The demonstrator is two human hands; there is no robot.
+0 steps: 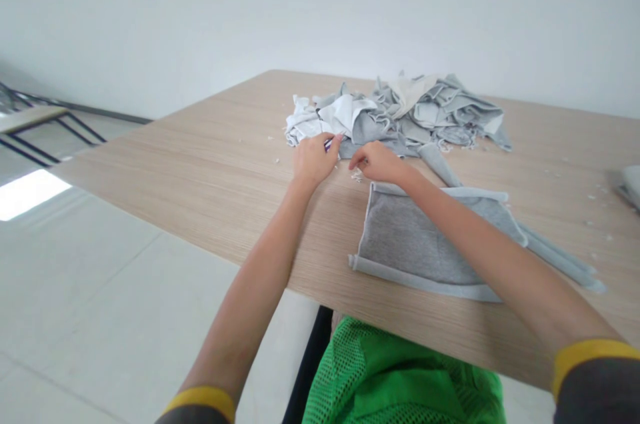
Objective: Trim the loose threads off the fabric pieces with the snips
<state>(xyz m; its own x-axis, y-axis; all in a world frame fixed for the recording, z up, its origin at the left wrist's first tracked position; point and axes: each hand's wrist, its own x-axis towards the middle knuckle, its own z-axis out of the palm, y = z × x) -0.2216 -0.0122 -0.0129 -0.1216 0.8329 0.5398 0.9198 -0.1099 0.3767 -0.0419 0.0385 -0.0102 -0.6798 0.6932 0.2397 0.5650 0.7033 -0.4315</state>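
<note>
My left hand (pixel 313 161) is closed around a small purple-and-white object (pixel 328 143), mostly hidden by the fingers, so its kind cannot be made out. It rests on the table at the front edge of the white and grey fabric scraps (pixel 345 114). Just to the right, my right hand (pixel 377 161) has its fingers curled down to the tabletop; what they hold, if anything, is hidden. Tiny white lint bits (pixel 357 176) lie under that hand. Below my right forearm a grey fabric piece (pixel 415 234) with pale rolled edges lies flat.
A larger heap of grey fabric scraps (pixel 435 107) sits farther back on the wooden table (pixel 225 144). Grey fabric strips (pixel 563 257) lie beside the flat piece. More fabric (pixel 632 185) shows at the right edge. Green mesh cloth (pixel 400 377) hangs below the table's front edge.
</note>
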